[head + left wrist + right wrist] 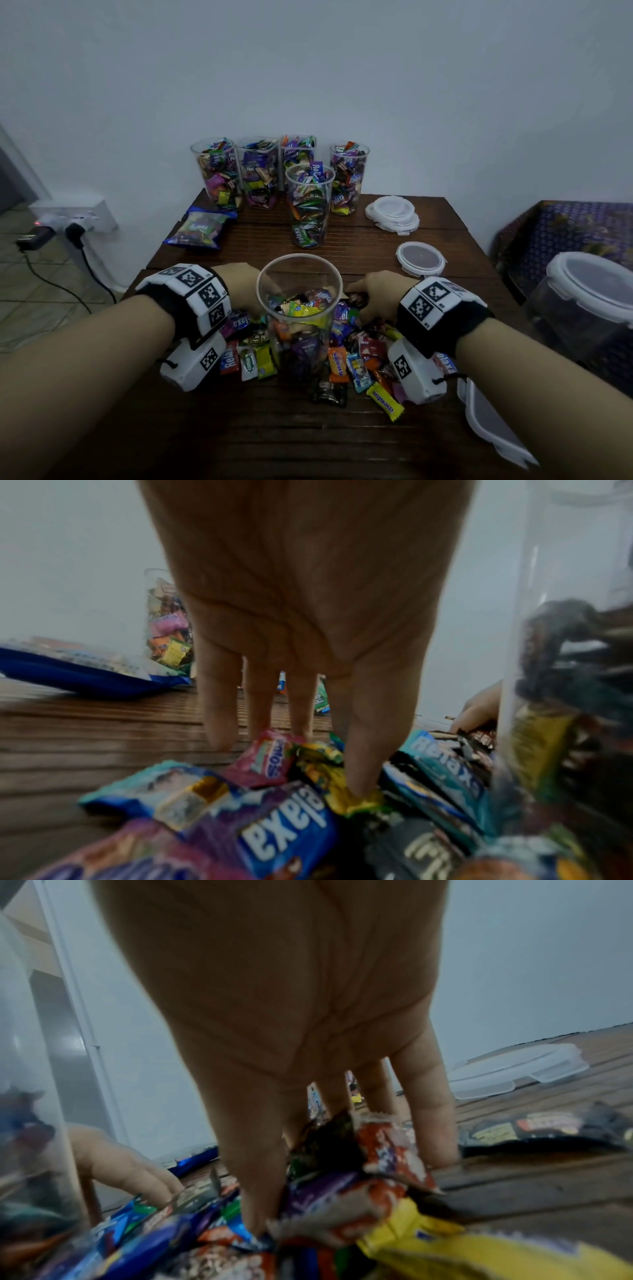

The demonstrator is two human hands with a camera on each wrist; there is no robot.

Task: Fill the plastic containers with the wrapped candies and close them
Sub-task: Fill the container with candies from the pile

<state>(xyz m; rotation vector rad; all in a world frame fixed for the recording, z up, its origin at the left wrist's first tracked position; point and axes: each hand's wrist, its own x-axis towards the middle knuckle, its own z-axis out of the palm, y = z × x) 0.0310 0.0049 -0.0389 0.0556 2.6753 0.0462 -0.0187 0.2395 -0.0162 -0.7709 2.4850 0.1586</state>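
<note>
Wooden table (376, 240): both hands flank container (299, 274) amid candies (337, 363).

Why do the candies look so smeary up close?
Both wrist views are blurred: the candy pile under the left hand smears, as do wrappers by the right hand. The head view is dim but sharper; the front container reads clearly.

both hands (239, 279) flank a part-filled container (299, 301).
</note>
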